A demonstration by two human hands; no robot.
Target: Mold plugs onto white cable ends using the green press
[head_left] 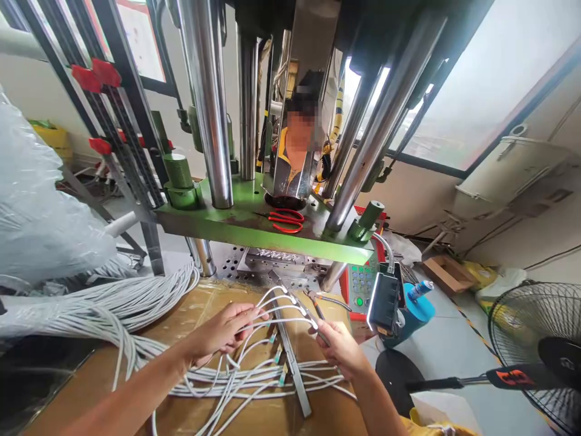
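My left hand (pixel 227 333) is closed round a few thin white cables (pixel 276 303) that arc up toward the press. Their moulded ends point at the metal mould plate (pixel 272 260) under the green platen (pixel 254 227). My right hand (pixel 338 345) pinches the ends of those cables beside a long metal bar (pixel 293 363) that lies across the brown cardboard-covered bench (pixel 195 303). More white cables with connector tips (pixel 254 381) lie tangled on the bench below both hands.
A thick bundle of white cables (pixel 113 303) hangs at the left beside a plastic-wrapped mass (pixel 40 206). Red scissors (pixel 285 219) lie on the platen between steel columns (pixel 209 103). A control panel (pixel 363 284), a black box (pixel 384 300) and a fan (pixel 540 351) stand at the right.
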